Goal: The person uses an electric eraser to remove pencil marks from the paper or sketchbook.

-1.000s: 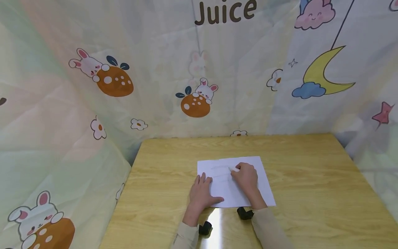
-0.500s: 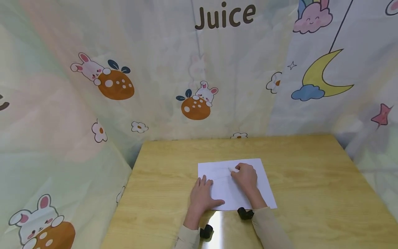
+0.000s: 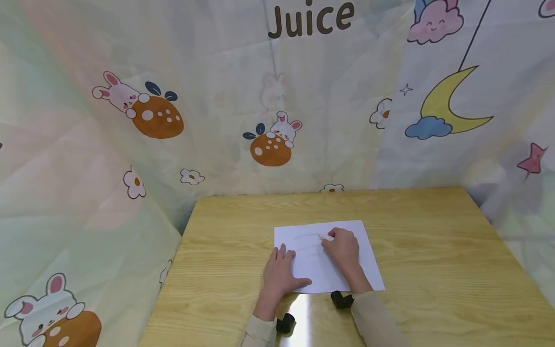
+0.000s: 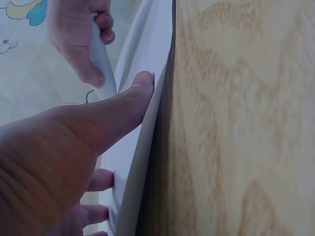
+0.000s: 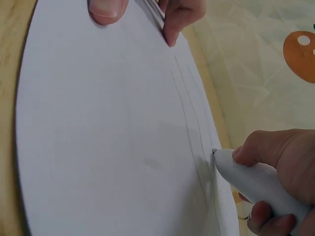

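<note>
White paper (image 3: 321, 277), head view: right hand (image 3: 343, 249) grips a pale pen (image 5: 261, 182), tip near 11 o'clock. Left hand (image 3: 281, 274), fingers extended, rests at 8 o'clock.

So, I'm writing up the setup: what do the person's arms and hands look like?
The left sleeve and right sleeve are light beige and long, ending near the wrists. The left hand and right hand are ungloved. A small, black, blocky left wrist camera and a similar right wrist camera show on the thumb sides; no cable is visible.
</note>
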`<state>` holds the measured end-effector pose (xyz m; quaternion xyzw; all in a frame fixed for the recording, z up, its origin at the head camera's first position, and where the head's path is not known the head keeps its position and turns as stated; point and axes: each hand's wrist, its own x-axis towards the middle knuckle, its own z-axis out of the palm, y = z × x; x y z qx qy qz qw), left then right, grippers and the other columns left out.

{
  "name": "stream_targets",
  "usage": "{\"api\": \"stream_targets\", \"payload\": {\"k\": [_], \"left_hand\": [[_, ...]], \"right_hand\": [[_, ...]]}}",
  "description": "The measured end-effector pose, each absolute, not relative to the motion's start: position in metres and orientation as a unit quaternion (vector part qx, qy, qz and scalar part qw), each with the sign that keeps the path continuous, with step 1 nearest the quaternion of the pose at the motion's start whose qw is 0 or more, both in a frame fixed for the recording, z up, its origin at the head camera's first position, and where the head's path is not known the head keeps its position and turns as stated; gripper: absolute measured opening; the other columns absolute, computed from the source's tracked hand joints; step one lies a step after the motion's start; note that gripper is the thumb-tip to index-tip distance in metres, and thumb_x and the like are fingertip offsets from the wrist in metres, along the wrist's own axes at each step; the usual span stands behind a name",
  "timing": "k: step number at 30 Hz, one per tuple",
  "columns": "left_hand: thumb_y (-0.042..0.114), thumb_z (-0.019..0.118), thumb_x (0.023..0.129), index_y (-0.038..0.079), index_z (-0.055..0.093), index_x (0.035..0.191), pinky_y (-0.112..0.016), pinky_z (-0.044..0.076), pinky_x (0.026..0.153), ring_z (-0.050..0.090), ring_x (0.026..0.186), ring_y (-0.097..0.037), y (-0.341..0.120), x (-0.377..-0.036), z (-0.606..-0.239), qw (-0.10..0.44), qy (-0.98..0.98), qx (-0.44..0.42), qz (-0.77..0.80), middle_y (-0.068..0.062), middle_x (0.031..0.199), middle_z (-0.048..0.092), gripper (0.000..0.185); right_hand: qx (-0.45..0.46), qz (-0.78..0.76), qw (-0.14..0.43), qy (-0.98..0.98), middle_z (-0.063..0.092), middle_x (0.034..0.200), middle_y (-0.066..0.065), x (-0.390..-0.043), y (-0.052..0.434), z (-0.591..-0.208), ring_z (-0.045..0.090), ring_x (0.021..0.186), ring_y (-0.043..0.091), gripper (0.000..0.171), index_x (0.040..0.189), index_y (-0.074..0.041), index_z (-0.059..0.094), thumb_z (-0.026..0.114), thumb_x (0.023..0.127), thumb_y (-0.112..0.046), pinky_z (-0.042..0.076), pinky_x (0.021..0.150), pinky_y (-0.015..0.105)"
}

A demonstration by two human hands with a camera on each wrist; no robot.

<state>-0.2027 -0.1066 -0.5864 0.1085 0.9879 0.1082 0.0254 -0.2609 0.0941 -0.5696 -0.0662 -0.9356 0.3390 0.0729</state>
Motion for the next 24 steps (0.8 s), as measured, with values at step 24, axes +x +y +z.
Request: {"api": "stream_targets", "payload": {"k": [24], "left_hand": [[0.074, 0.073, 0.063, 0.013, 0.057, 0.132, -0.048, 0.038, 0.105, 0.031, 0.138, -0.039, -0.107, -0.197, -0.592, 0.024, 0.988, 0.099, 0.116, -0.017, 0.150, 0.037, 0.093]], "right_hand": [[-0.046, 0.341, 0.084, -0.935, 0.071, 0.085, 0.012, -0.256, 0.089, -0.571, 0.065, 0.072, 0.029, 0.018, 0.087, -0.002, 0.072, 0.072, 0.073, -0.014, 0.053, 0.062, 0.046]]}}
